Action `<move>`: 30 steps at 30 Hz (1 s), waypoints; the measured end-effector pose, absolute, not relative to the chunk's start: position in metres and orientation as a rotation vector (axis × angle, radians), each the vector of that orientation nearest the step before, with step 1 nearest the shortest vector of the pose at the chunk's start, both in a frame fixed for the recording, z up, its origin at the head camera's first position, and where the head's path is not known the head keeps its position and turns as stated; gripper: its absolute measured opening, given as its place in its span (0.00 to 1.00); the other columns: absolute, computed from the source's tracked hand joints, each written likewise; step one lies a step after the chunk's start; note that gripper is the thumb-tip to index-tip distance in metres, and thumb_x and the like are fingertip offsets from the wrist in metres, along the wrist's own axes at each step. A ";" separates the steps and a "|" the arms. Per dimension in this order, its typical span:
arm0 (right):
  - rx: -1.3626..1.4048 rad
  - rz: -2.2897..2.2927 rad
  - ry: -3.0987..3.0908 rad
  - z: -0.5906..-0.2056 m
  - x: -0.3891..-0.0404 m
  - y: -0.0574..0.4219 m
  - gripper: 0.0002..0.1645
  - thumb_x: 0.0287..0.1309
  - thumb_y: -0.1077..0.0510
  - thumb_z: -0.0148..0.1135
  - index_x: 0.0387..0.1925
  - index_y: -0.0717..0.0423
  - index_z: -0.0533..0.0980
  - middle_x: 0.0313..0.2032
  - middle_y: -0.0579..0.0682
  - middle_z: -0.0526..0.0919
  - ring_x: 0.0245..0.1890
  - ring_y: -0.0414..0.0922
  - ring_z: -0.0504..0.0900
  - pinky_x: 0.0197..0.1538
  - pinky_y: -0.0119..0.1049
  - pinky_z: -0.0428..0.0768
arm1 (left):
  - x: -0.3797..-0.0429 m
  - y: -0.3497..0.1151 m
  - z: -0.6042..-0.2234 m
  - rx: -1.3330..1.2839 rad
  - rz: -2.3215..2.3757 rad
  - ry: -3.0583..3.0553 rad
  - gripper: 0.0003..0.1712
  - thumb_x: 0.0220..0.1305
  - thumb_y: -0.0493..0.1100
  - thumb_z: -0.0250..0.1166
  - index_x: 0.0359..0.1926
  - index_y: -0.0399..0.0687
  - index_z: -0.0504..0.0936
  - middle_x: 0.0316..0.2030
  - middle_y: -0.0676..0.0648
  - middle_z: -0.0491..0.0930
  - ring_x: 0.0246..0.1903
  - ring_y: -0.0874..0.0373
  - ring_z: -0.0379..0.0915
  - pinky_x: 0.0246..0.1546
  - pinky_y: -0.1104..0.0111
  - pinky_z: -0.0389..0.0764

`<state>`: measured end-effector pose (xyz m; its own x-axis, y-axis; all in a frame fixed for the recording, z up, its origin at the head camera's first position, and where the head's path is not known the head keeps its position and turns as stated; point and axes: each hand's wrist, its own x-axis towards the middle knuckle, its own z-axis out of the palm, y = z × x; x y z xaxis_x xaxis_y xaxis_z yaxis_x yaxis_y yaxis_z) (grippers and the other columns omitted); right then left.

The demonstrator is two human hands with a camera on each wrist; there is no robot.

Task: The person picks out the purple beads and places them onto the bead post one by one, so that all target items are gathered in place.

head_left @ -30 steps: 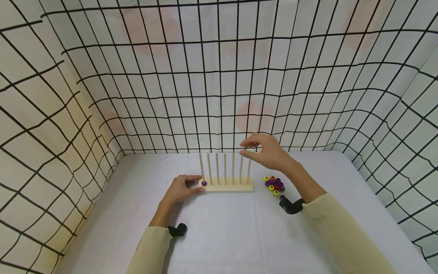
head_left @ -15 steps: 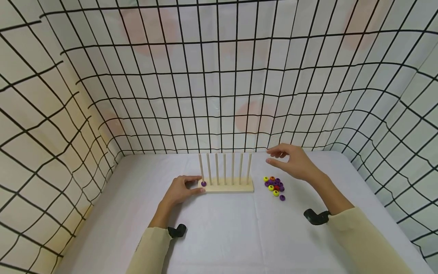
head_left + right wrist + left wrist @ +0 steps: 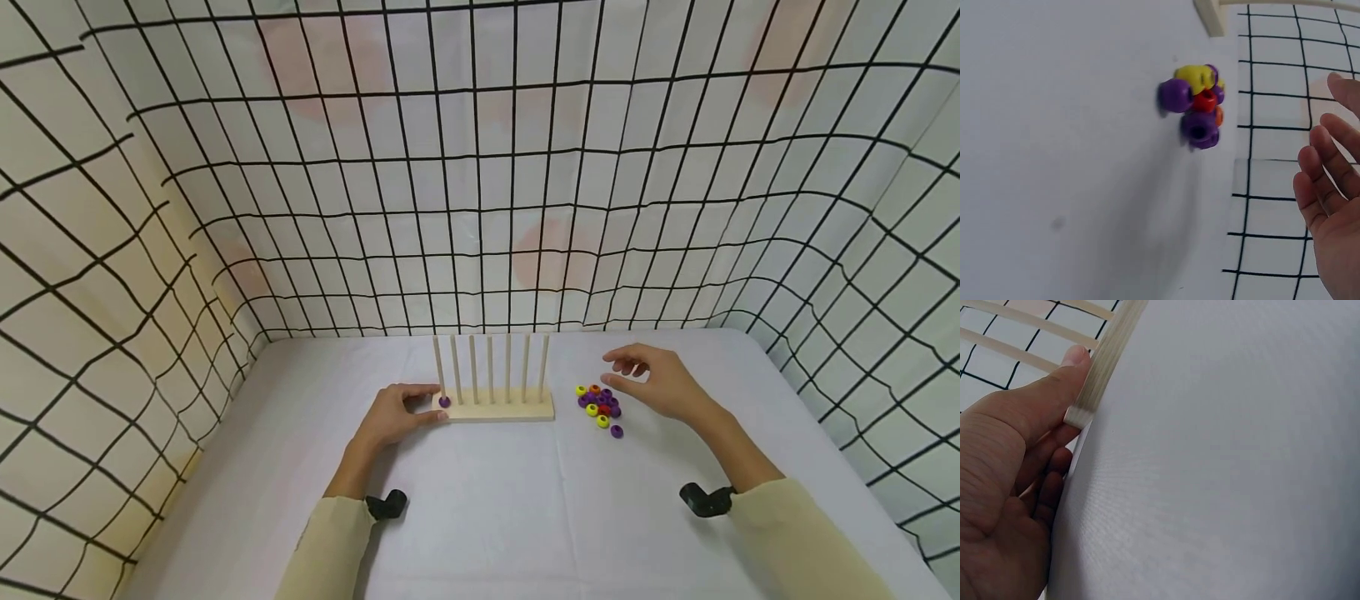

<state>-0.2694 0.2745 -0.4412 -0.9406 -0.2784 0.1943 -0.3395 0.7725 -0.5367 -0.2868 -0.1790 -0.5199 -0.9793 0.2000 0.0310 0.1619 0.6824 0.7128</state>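
Observation:
A pale wooden peg board [image 3: 495, 408] with several upright pegs stands on the table. One purple bead [image 3: 445, 402] sits at the foot of its leftmost peg. My left hand [image 3: 392, 414] grips the board's left end, thumb at the front edge and fingers behind; the left wrist view shows the thumb against the wooden base [image 3: 1107, 365]. Above and to the right of a pile of purple, yellow, red and orange beads [image 3: 600, 404] hovers my right hand [image 3: 663, 385], its fingers loosely bent and holding nothing. In the right wrist view, the bead pile [image 3: 1197, 103] lies apart from the fingers.
A white cloth covers the table [image 3: 480, 517]. Black grid netting [image 3: 480, 183] over pale walls rises behind and at both sides. One loose purple bead [image 3: 617, 432] lies just in front of the pile. Black cameras [image 3: 705, 500] are worn at both wrists.
My right hand has moved from the pegs at the board's right end rightward, then down toward the bead pile. The left hand has stayed on the board.

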 end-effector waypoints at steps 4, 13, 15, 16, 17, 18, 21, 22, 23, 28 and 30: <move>0.475 0.912 -2.885 -0.456 -0.268 0.284 0.26 0.65 0.41 0.69 0.57 0.52 0.81 0.43 0.47 0.85 0.45 0.45 0.78 0.51 0.43 0.82 | -0.285 -0.179 -0.519 0.318 1.212 2.832 0.30 0.54 0.57 0.80 0.59 0.60 0.87 0.61 0.48 0.84 0.66 0.48 0.75 0.70 0.49 0.72; 0.442 0.942 -2.911 -0.482 -0.263 0.298 0.28 0.65 0.42 0.69 0.57 0.55 0.82 0.40 0.46 0.84 0.42 0.44 0.78 0.46 0.32 0.81 | -0.283 -0.178 -0.517 0.301 1.235 2.822 0.29 0.54 0.57 0.80 0.58 0.60 0.87 0.61 0.48 0.84 0.66 0.48 0.75 0.70 0.50 0.72; 0.437 0.950 -2.910 -0.486 -0.264 0.299 0.27 0.65 0.42 0.70 0.57 0.55 0.82 0.39 0.46 0.83 0.42 0.44 0.78 0.45 0.31 0.80 | -0.283 -0.179 -0.518 0.306 1.233 2.825 0.29 0.55 0.57 0.80 0.58 0.60 0.87 0.61 0.48 0.84 0.66 0.48 0.75 0.70 0.50 0.72; 0.434 0.954 -2.913 -0.488 -0.263 0.300 0.26 0.65 0.43 0.70 0.57 0.55 0.82 0.39 0.46 0.83 0.42 0.44 0.78 0.45 0.31 0.80 | -0.283 -0.179 -0.518 0.314 1.233 2.828 0.29 0.55 0.56 0.80 0.59 0.60 0.87 0.61 0.48 0.84 0.66 0.48 0.75 0.69 0.50 0.72; 0.429 0.954 -2.918 -0.490 -0.263 0.301 0.26 0.65 0.43 0.70 0.57 0.55 0.82 0.39 0.46 0.83 0.42 0.44 0.78 0.45 0.31 0.80 | -0.283 -0.179 -0.519 0.320 1.233 2.829 0.29 0.55 0.56 0.80 0.59 0.60 0.87 0.61 0.48 0.84 0.66 0.48 0.75 0.69 0.50 0.73; 0.423 0.953 -2.923 -0.492 -0.263 0.301 0.26 0.65 0.44 0.70 0.57 0.55 0.82 0.39 0.46 0.83 0.42 0.44 0.78 0.45 0.31 0.80 | -0.284 -0.179 -0.520 0.324 1.232 2.830 0.29 0.55 0.56 0.80 0.59 0.60 0.87 0.61 0.48 0.84 0.66 0.48 0.75 0.69 0.50 0.73; 0.405 0.967 -2.940 -0.497 -0.264 0.302 0.25 0.65 0.44 0.70 0.57 0.55 0.82 0.40 0.47 0.84 0.42 0.44 0.78 0.45 0.31 0.80 | -0.284 -0.179 -0.521 0.339 1.238 2.833 0.29 0.55 0.56 0.80 0.59 0.60 0.87 0.61 0.48 0.84 0.65 0.48 0.76 0.68 0.50 0.74; 0.400 0.974 -2.949 -0.499 -0.264 0.302 0.25 0.65 0.44 0.70 0.57 0.54 0.82 0.41 0.47 0.84 0.43 0.44 0.78 0.45 0.31 0.80 | -0.284 -0.179 -0.521 0.342 1.241 2.831 0.29 0.55 0.56 0.80 0.59 0.59 0.87 0.61 0.48 0.84 0.65 0.48 0.76 0.68 0.50 0.74; 0.398 0.985 -2.957 -0.500 -0.264 0.302 0.25 0.65 0.45 0.70 0.57 0.54 0.82 0.42 0.47 0.84 0.43 0.43 0.78 0.45 0.31 0.80 | -0.284 -0.179 -0.521 0.338 1.240 2.832 0.29 0.55 0.56 0.80 0.58 0.60 0.87 0.61 0.48 0.84 0.65 0.49 0.76 0.69 0.50 0.74; 0.378 1.032 -2.984 -0.507 -0.263 0.303 0.24 0.64 0.47 0.71 0.56 0.55 0.82 0.41 0.46 0.84 0.42 0.43 0.78 0.44 0.29 0.80 | -0.284 -0.180 -0.520 0.330 1.234 2.832 0.29 0.55 0.57 0.80 0.59 0.60 0.87 0.61 0.48 0.84 0.66 0.48 0.76 0.69 0.50 0.74; 0.380 1.038 -2.978 -0.508 -0.263 0.303 0.24 0.64 0.46 0.71 0.55 0.55 0.82 0.40 0.46 0.84 0.41 0.43 0.78 0.43 0.29 0.79 | -0.284 -0.180 -0.520 0.327 1.232 2.833 0.30 0.54 0.57 0.80 0.59 0.60 0.87 0.61 0.48 0.84 0.66 0.48 0.76 0.69 0.50 0.73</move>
